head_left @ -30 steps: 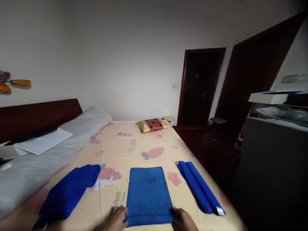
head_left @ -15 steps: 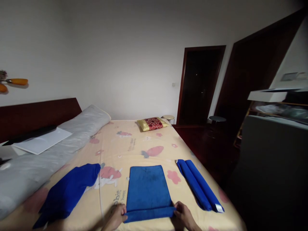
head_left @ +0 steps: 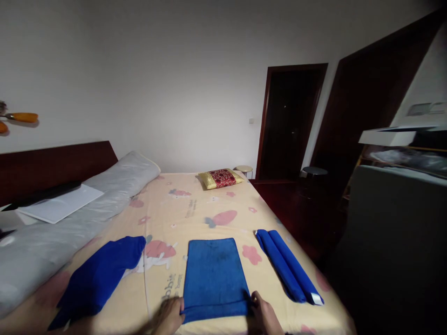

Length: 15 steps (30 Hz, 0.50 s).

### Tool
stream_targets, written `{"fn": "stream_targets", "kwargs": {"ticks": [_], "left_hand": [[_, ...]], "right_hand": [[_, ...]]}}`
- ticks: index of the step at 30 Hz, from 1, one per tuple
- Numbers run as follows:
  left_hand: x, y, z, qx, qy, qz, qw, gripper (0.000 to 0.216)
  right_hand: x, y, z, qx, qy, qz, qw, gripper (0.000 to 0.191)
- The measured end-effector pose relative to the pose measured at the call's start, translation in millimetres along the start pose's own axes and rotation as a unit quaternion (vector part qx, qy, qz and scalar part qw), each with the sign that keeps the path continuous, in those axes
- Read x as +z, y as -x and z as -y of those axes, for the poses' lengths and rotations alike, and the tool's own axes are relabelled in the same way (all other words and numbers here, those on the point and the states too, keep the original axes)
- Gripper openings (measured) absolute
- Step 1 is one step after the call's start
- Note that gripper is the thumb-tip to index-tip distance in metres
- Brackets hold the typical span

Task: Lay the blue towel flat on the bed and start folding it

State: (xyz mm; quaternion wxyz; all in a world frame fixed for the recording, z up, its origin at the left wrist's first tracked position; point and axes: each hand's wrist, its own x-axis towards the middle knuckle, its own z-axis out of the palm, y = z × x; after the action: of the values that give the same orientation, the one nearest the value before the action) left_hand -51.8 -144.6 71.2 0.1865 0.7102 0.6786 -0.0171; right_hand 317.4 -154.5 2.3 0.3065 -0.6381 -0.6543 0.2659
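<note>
Left hand (head_left: 170, 315) curled on the near left corner of the towel (head_left: 213, 274), fingers pinching the rolled edge. Right hand (head_left: 262, 314) mirrors it at the near right corner, thumb and fingers closed on the same roll. Compared with half a second ago, the roll sits about where it was, a thick soft tube across the near edge; a full second back that edge was only a thin turned-over hem under the hands. Both hands have slipped a touch lower in view, the right one now partly cut off by the bottom edge.

The towel itself: deep blue, plush, napped terry, a flat rectangle lying lengthwise on the bed (head_left: 195, 209), right in front of the person, its far end square and smooth.

To the right, well apart, two rolled towels (head_left: 284, 265) lie side by side, touching, tight blue cylinders angled away, a white label at the near end. To the left, a loose blue cloth (head_left: 99, 277), rumpled and folded over itself.

The sheet is pale yellow, printed with pink shapes and lettering. Along the left runs a long grey bolster (head_left: 84, 214), glossy like plastic wrap, with a flat white board (head_left: 59, 207) resting on it. At the far end, a small gold and red cushion (head_left: 220, 178), shiny and patterned. Dark wooden headboard (head_left: 52, 163), dark door (head_left: 289, 123) beyond.
</note>
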Motion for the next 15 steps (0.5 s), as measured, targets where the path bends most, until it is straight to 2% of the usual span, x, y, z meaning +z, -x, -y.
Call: {"fn": "stream_targets", "kwargs": {"ticks": [3,5,6,8,10,12,15], "left_hand": [[0,0,0,-0.01,-0.003,0.004,1.0,0.02],[3,-2,1,-0.008,-0.007,0.0,1.0,0.027],[5,-4,1,-0.003,-0.015,-0.005,1.0,0.036],[10,-7,-1,0.026,-0.043,-0.01,0.999,0.054],[15,-10,-9,0.088,-0.073,0.008,0.993,0.065],[23,-10,-22,0.162,-0.076,0.039,0.983,0.062],[39,-7,-49,0.244,-0.022,0.083,0.966,0.053]], "right_hand": [[0,2,-8,-0.018,0.029,-0.004,0.999,0.026],[-4,3,-16,-0.088,0.12,-0.034,0.988,0.037],[-7,3,-20,-0.147,0.181,-0.05,0.971,0.042],[-14,2,-22,-0.285,0.288,-0.07,0.912,0.045],[-14,1,-17,-0.396,0.332,-0.068,0.853,0.041],[-5,2,-5,-0.464,0.342,-0.068,0.814,0.039],[23,5,9,-0.506,0.343,-0.057,0.789,0.043]]}}
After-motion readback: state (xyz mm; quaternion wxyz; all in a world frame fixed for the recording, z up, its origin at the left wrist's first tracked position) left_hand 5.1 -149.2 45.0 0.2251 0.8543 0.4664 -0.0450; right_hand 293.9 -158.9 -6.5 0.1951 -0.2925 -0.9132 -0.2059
